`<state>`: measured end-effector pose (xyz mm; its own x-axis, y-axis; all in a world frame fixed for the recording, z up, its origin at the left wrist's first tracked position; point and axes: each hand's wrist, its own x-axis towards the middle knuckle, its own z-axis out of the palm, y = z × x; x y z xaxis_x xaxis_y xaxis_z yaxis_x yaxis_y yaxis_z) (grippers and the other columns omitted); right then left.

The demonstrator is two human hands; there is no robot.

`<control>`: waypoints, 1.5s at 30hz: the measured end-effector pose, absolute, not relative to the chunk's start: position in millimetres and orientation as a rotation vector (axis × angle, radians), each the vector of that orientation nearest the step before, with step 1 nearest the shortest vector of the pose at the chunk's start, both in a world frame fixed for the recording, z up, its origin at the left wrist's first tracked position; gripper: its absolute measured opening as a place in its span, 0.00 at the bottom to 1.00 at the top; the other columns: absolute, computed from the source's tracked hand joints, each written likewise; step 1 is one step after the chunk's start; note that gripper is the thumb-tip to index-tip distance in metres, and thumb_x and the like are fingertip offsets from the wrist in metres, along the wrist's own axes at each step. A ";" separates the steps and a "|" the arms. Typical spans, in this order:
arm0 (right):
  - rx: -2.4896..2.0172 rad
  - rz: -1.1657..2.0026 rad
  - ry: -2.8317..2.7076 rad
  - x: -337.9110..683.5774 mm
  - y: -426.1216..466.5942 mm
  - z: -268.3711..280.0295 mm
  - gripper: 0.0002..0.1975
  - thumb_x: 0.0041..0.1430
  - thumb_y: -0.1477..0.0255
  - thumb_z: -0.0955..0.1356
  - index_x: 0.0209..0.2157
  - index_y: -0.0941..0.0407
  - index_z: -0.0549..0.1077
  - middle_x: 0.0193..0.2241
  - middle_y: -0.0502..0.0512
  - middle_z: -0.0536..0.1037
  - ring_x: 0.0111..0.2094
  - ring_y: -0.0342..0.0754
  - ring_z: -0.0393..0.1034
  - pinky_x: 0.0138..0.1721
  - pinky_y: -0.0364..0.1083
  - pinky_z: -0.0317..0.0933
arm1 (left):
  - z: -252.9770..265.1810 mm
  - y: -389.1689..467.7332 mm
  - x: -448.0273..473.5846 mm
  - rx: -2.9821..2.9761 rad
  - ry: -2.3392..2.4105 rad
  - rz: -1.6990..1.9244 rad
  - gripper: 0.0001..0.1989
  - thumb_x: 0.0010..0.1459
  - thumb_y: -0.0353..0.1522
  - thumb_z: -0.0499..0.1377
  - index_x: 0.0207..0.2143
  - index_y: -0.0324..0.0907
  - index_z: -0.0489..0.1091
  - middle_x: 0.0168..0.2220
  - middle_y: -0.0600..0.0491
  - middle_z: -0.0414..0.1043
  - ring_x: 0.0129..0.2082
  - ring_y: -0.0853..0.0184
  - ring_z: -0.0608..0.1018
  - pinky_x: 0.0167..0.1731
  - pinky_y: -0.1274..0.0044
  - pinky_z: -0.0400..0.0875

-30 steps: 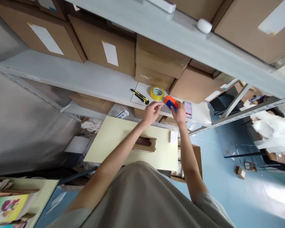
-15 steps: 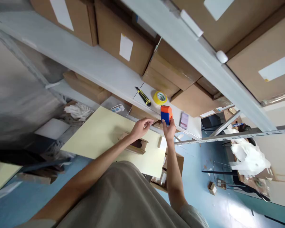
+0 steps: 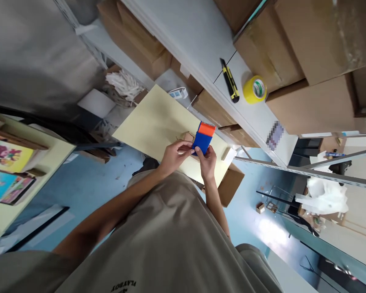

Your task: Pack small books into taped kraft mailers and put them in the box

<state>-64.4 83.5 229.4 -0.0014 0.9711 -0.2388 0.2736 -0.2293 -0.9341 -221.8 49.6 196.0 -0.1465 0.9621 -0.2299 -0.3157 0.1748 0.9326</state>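
Observation:
My right hand (image 3: 208, 163) grips the lower end of a blue and orange tape dispenser (image 3: 203, 138), thumb on its blue face. A toothed edge shows at the dispenser's orange top end. The fingers of my left hand (image 3: 176, 155) are pinched together at its lower left corner, touching it. Both hands are above a pale yellow board table (image 3: 149, 118). Partly hidden behind them, a small cardboard piece (image 3: 187, 137) lies on that table. On the grey shelf (image 3: 198, 36) to the right are a roll of yellow tape (image 3: 255, 89) and a black and yellow utility knife (image 3: 230, 81).
Large cardboard boxes (image 3: 317, 101) line the shelf, with a blurred-out purple item (image 3: 275, 135) near its end. A white power strip (image 3: 178, 93) sits behind the table. An open carton (image 3: 231, 185) stands at the table's right. Picture books (image 3: 6, 162) lie at left.
The tape dispenser has come away from the shelf edge to above the table, turned blue face up. My left hand has met it. The view has swung, so the shelf sits further right.

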 end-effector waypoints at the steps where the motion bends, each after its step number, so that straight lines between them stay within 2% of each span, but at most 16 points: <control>1: -1.594 1.267 -1.328 -69.1 82.6 229.1 0.31 0.59 0.39 0.79 0.44 0.52 0.77 0.40 0.56 0.86 0.40 0.52 0.78 0.50 0.54 0.78 | 193.8 50.4 -227.4 0.726 1.187 1.289 0.31 0.56 0.58 0.78 0.46 0.43 0.82 0.48 0.45 0.88 0.45 0.57 0.89 0.51 0.65 0.88; 6: -1.636 1.278 -1.424 -85.7 80.4 233.6 0.34 0.60 0.36 0.78 0.46 0.53 0.80 0.42 0.57 0.86 0.44 0.54 0.79 0.52 0.54 0.79 | 179.9 54.0 -253.4 0.628 1.073 1.200 0.35 0.47 0.56 0.84 0.45 0.42 0.80 0.45 0.45 0.88 0.44 0.57 0.88 0.50 0.66 0.86; 10: -1.653 1.252 -1.553 -93.3 76.4 235.2 0.34 0.68 0.32 0.71 0.42 0.51 0.81 0.42 0.57 0.84 0.47 0.55 0.79 0.54 0.55 0.79 | 175.0 48.8 -275.4 0.573 1.084 1.197 0.37 0.46 0.58 0.83 0.46 0.42 0.81 0.43 0.47 0.88 0.45 0.56 0.88 0.54 0.62 0.86; 13: -1.649 1.311 -1.506 -98.3 72.7 233.8 0.35 0.74 0.33 0.65 0.44 0.51 0.83 0.43 0.58 0.85 0.49 0.57 0.81 0.55 0.57 0.80 | 173.1 45.2 -291.9 0.570 1.092 1.172 0.37 0.46 0.59 0.83 0.46 0.41 0.82 0.44 0.45 0.88 0.46 0.54 0.88 0.56 0.61 0.86; 15: -1.624 1.350 -1.433 -101.6 71.9 233.2 0.33 0.74 0.35 0.68 0.48 0.51 0.84 0.47 0.59 0.87 0.51 0.58 0.83 0.57 0.59 0.81 | 170.4 44.2 -301.2 0.576 1.096 1.163 0.37 0.47 0.59 0.82 0.47 0.41 0.83 0.45 0.44 0.88 0.47 0.53 0.88 0.56 0.60 0.86; 17: -1.594 1.372 -1.367 -105.1 72.7 232.9 0.30 0.69 0.38 0.75 0.50 0.50 0.85 0.51 0.59 0.88 0.52 0.58 0.85 0.60 0.61 0.81 | 166.3 44.4 -309.1 0.581 1.110 1.169 0.38 0.47 0.60 0.82 0.47 0.41 0.83 0.45 0.44 0.89 0.47 0.52 0.88 0.55 0.60 0.86; 20: -1.567 1.431 -1.263 -111.6 75.2 231.4 0.29 0.63 0.40 0.80 0.50 0.50 0.86 0.50 0.57 0.90 0.53 0.58 0.87 0.61 0.61 0.82 | 160.3 45.7 -319.4 0.607 1.142 1.179 0.37 0.49 0.60 0.80 0.47 0.42 0.83 0.46 0.44 0.88 0.46 0.54 0.88 0.55 0.61 0.86; 22: -1.587 1.460 -1.205 -117.3 76.3 229.3 0.29 0.60 0.41 0.82 0.48 0.49 0.86 0.47 0.56 0.90 0.52 0.58 0.88 0.58 0.59 0.84 | 158.6 46.7 -326.7 0.635 1.165 1.187 0.36 0.50 0.61 0.79 0.47 0.43 0.82 0.48 0.44 0.87 0.46 0.54 0.88 0.54 0.61 0.87; 26: -1.671 1.447 -1.149 -131.6 76.0 227.8 0.30 0.58 0.39 0.82 0.47 0.49 0.85 0.44 0.55 0.90 0.50 0.57 0.89 0.42 0.50 0.84 | 162.5 48.4 -345.0 0.661 1.156 1.182 0.37 0.51 0.62 0.79 0.48 0.43 0.81 0.53 0.42 0.86 0.53 0.51 0.88 0.55 0.62 0.86; 30: -1.651 1.471 -1.196 -146.0 76.5 236.7 0.30 0.60 0.39 0.81 0.49 0.48 0.85 0.43 0.55 0.90 0.47 0.55 0.88 0.35 0.47 0.82 | 169.2 48.2 -366.0 0.631 1.057 1.136 0.36 0.51 0.59 0.81 0.48 0.43 0.81 0.47 0.43 0.88 0.52 0.50 0.88 0.57 0.59 0.85; 34: -1.639 1.502 -1.332 -157.6 79.9 250.4 0.31 0.66 0.37 0.76 0.54 0.48 0.85 0.45 0.57 0.89 0.50 0.57 0.89 0.37 0.49 0.84 | 173.6 47.3 -383.1 0.588 1.046 1.146 0.35 0.50 0.57 0.82 0.48 0.43 0.82 0.46 0.43 0.88 0.51 0.50 0.88 0.53 0.59 0.86; 38: -1.667 1.468 -1.405 -167.6 84.7 258.7 0.35 0.64 0.34 0.76 0.55 0.48 0.84 0.41 0.55 0.88 0.48 0.57 0.88 0.39 0.53 0.85 | 179.2 50.3 -396.4 0.584 1.072 1.157 0.35 0.49 0.57 0.82 0.48 0.43 0.82 0.44 0.43 0.87 0.52 0.48 0.88 0.53 0.59 0.86; 41: -1.680 1.391 -1.411 -175.2 87.9 261.5 0.35 0.65 0.32 0.75 0.51 0.50 0.84 0.38 0.55 0.86 0.45 0.58 0.87 0.47 0.58 0.86 | 186.7 55.0 -401.7 0.620 1.084 1.138 0.35 0.49 0.58 0.82 0.47 0.43 0.82 0.44 0.44 0.87 0.52 0.47 0.88 0.55 0.59 0.85; 45: -1.621 1.421 -1.516 -183.6 89.4 258.8 0.38 0.61 0.30 0.76 0.50 0.50 0.82 0.46 0.58 0.87 0.50 0.59 0.84 0.56 0.60 0.83 | 196.7 59.8 -391.8 0.668 1.057 1.106 0.37 0.50 0.62 0.81 0.47 0.44 0.82 0.46 0.44 0.87 0.52 0.48 0.87 0.57 0.58 0.86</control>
<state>-183.6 89.4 258.8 -0.1655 0.9246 -0.3431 0.4020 -0.2544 -0.8796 -391.8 59.8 196.7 0.0775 0.9378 -0.3384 -0.3810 0.3416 0.8592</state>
